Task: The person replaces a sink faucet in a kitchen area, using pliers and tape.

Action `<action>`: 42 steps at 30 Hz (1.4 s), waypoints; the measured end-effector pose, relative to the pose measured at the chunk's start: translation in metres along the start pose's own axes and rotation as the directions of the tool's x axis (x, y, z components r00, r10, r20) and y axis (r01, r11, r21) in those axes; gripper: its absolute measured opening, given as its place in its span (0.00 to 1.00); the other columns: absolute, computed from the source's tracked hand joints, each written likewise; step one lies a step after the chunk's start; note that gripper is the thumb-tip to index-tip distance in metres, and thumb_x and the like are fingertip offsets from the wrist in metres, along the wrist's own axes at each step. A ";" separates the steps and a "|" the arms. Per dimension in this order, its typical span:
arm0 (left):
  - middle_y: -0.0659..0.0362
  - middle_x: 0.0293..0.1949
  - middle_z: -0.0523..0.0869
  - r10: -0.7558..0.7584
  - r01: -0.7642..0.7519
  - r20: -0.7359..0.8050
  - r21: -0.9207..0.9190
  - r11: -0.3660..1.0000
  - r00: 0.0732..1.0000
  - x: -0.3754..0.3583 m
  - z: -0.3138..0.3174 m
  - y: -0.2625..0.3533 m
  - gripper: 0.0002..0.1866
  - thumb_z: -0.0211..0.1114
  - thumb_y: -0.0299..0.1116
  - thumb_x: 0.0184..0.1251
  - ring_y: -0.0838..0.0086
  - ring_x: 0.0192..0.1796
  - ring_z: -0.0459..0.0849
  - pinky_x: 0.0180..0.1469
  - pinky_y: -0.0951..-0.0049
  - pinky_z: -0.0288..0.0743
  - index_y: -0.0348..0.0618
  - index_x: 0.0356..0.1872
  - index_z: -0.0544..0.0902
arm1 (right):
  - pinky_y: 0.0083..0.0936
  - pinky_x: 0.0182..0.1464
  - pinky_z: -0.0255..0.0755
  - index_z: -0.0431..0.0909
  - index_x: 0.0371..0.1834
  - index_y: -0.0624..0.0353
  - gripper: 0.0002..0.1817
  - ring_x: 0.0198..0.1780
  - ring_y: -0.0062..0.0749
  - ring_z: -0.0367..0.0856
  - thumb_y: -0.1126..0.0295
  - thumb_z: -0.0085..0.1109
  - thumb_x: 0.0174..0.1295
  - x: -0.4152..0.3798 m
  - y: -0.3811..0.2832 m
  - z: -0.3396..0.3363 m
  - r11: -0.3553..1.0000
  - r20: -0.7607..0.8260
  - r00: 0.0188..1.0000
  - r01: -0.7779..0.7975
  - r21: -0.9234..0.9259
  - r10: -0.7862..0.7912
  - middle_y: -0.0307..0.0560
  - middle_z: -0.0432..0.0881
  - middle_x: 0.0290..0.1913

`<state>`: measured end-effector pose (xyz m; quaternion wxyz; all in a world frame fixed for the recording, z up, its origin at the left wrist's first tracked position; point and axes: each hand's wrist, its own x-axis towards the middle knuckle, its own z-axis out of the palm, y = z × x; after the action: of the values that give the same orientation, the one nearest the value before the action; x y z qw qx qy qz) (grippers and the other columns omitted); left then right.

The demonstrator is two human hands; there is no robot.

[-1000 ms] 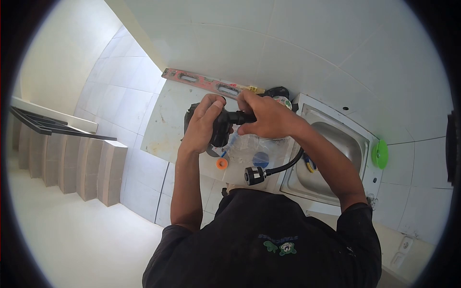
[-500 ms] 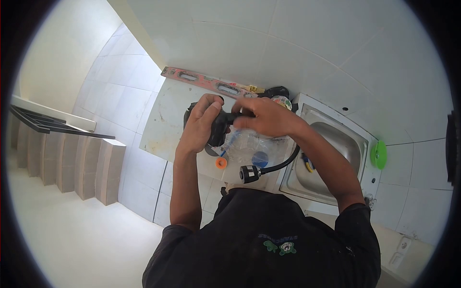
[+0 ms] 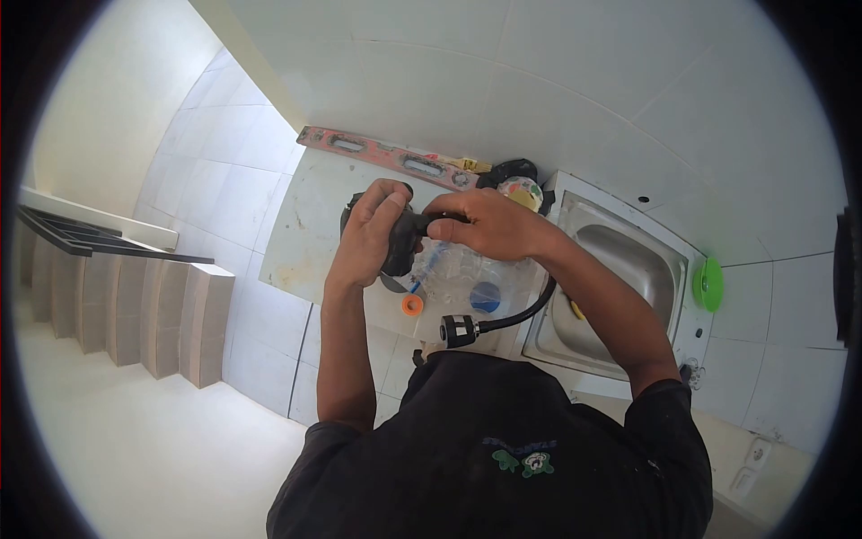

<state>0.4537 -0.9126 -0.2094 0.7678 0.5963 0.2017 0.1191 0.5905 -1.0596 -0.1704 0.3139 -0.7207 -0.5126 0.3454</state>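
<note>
My left hand (image 3: 370, 235) is wrapped round a crumpled black plastic bag (image 3: 400, 255), thumb on top. A narrow, drawn-out end of the bag points right. My right hand (image 3: 492, 223) closes on that end, thumb and fingers pinched together. Below the hands lies clear plastic (image 3: 451, 278) with a blue round piece (image 3: 485, 297). In front of the bag sits an orange ring-shaped roll (image 3: 412, 305). What the bag contains is hidden.
A red spirit level (image 3: 386, 157) lies along the wall, with a brush (image 3: 474, 165) near its right end. To the right are a steel sink (image 3: 628, 269), a black flexible hose tap (image 3: 460, 331) and a green bowl (image 3: 709, 285). Stairs (image 3: 166, 305) descend at left.
My right hand, blurred by motion before, now shows sharply, its fingers pinched on the bag's end. My left hand keeps its hold, and the view has shifted slightly.
</note>
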 end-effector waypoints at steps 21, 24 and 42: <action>0.60 0.28 0.77 0.173 -0.175 0.084 0.019 0.984 0.981 0.000 -0.018 -0.018 0.16 0.59 0.43 0.69 0.77 0.24 0.79 0.25 0.77 0.74 0.41 0.44 0.72 | 0.38 0.41 0.72 0.75 0.49 0.62 0.17 0.35 0.48 0.82 0.62 0.56 0.64 -0.004 -0.010 0.000 0.991 0.091 0.995 -0.024 -0.130 0.036 0.58 0.81 0.29; 0.61 0.28 0.77 0.096 -0.097 0.057 0.011 0.995 0.994 -0.003 -0.018 -0.013 0.15 0.61 0.43 0.66 0.78 0.25 0.79 0.26 0.77 0.74 0.40 0.40 0.74 | 0.43 0.40 0.72 0.74 0.47 0.62 0.14 0.33 0.52 0.82 0.63 0.51 0.66 -0.008 -0.018 0.007 0.970 0.082 0.996 -0.026 -0.243 0.047 0.57 0.80 0.26; 0.63 0.25 0.78 0.013 -0.002 0.083 -0.125 0.992 0.996 -0.018 -0.022 -0.021 0.07 0.61 0.30 0.61 0.80 0.23 0.78 0.27 0.77 0.74 0.39 0.26 0.75 | 0.48 0.35 0.73 0.71 0.40 0.60 0.16 0.31 0.54 0.81 0.57 0.48 0.70 -0.008 -0.025 0.016 0.910 0.158 0.987 0.027 -0.414 0.042 0.55 0.79 0.23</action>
<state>0.4264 -0.9069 -0.2310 0.8110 0.5523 0.1592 0.1093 0.5621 -1.0589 -0.1580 0.1092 -0.7421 -0.5954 0.2879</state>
